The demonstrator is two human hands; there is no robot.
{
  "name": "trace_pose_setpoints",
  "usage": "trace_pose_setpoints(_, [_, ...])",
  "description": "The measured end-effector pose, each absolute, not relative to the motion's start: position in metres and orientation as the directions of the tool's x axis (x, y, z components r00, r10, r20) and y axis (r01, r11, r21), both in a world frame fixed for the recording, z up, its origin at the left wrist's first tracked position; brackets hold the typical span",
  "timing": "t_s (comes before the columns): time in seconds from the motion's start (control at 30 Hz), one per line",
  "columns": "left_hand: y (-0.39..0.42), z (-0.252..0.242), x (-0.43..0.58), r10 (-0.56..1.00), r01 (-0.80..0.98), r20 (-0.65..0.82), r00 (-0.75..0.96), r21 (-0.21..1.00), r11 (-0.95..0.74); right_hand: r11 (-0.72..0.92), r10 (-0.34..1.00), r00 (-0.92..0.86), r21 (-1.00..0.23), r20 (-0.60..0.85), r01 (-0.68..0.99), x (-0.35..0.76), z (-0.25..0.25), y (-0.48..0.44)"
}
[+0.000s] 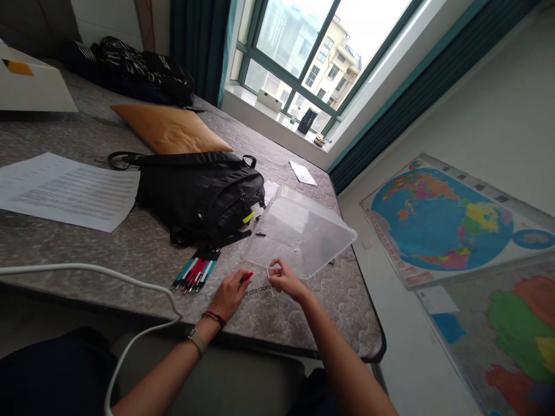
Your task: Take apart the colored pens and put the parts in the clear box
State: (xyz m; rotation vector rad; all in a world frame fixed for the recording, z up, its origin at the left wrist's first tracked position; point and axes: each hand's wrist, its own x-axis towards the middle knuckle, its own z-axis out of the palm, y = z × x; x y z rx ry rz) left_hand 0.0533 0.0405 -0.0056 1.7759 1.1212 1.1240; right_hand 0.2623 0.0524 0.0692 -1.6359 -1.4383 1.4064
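Note:
My left hand [229, 296] is closed around a short red pen piece [247, 277] whose end pokes out past the fingertips. Close on its right, my right hand [285, 279] pinches a thin whitish stick [267, 271], which looks like a pen refill. Both hands are just above the patterned mattress [303, 323], near its front edge. Left of them lies a group of pens [197, 270] in teal, red and black, side by side. Beyond my right hand is a clear plastic bin [312, 231], with a few small dark bits seen in or through it.
A black backpack [199, 193] lies behind the pens, with an orange cushion [173, 128] beyond it. Printed paper [69, 190] is at the left. A white cable [95, 267] crosses the front left. A wall with maps [442, 214] bounds the right side.

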Motion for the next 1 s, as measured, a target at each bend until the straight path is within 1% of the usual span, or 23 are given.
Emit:
trace_pose_setpoints(0.03, [0.04,-0.005,0.053,0.929,0.283,0.283,0.237,0.895,-0.344,-0.319,0.92,-0.145,-0.91,-0.365,0.266,0.259,0.07,0.039])
trace_pose_setpoints(0.1, [0.04,-0.005,0.053,0.928,0.289,0.284,0.241,0.892,-0.348,-0.358,0.918,-0.147,-0.929,-0.368,0.09,0.252,0.072,0.017])
trace_pose_setpoints(0.23, [0.04,-0.005,0.053,0.929,0.311,0.284,0.237,0.884,-0.35,-0.356,0.934,-0.09,-0.914,-0.345,-0.193,0.236,0.072,-0.006])
trace_pose_setpoints(0.33, [0.039,-0.003,0.053,0.93,0.32,0.277,0.24,0.882,-0.346,-0.335,0.94,-0.055,-0.876,-0.337,-0.346,0.223,0.072,-0.01])
trace_pose_setpoints(0.43, [0.038,-0.001,0.054,0.93,0.316,0.275,0.243,0.884,-0.344,-0.257,0.956,0.028,-0.882,-0.291,-0.395,0.21,0.073,-0.005])
trace_pose_setpoints(0.53, [0.037,0.001,0.054,0.931,0.315,0.271,0.244,0.886,-0.341,-0.17,0.963,0.146,-0.928,-0.228,-0.33,0.201,0.074,0.005])
trace_pose_setpoints(0.6, [0.037,0.001,0.054,0.931,0.322,0.267,0.248,0.884,-0.339,-0.112,0.964,0.212,-0.969,-0.16,-0.222,0.199,0.076,0.012])
trace_pose_setpoints(0.67, [0.038,0.001,0.054,0.931,0.327,0.264,0.251,0.882,-0.338,-0.047,0.97,0.236,-0.995,-0.066,-0.087,0.199,0.079,0.017])
trace_pose_setpoints(0.77, [0.038,0.001,0.053,0.93,0.327,0.267,0.253,0.881,-0.342,0.033,0.977,0.208,-0.995,0.052,0.094,0.2,0.083,0.02])
trace_pose_setpoints(0.83, [0.038,0.0,0.054,0.929,0.324,0.27,0.253,0.881,-0.345,0.064,0.98,0.175,-0.981,0.097,0.185,0.2,0.083,0.022])
trace_pose_setpoints(0.9, [0.038,-0.001,0.054,0.928,0.319,0.272,0.255,0.882,-0.346,0.081,0.983,0.14,-0.966,0.118,0.247,0.199,0.083,0.023])
trace_pose_setpoints(1.0, [0.039,-0.002,0.054,0.926,0.31,0.268,0.265,0.886,-0.345,0.078,0.991,0.072,-0.934,0.11,0.348,0.196,0.082,0.026])
